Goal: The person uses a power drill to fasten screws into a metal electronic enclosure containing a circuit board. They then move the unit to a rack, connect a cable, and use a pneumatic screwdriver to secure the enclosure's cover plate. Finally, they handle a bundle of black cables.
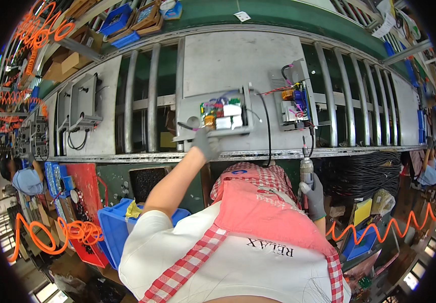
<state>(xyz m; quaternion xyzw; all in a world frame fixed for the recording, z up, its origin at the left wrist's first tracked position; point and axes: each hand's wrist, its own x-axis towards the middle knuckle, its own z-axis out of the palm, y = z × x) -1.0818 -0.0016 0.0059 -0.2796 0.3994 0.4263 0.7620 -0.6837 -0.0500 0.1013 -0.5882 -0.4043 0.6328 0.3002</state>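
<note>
Grey-gloved left hand (207, 143) touches the circuit tray (217, 117); right hand (313, 194) grips a screwdriver (306, 169).

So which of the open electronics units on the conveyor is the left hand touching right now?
The middle unit, the grey tray with a green board and white blocks. The gloved left hand rests on its near edge; the unit with blue parts to its right lies untouched.

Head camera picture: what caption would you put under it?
Gloved left hand on an open electronics box on the conveyor; right hand holding a power screwdriver.
</note>
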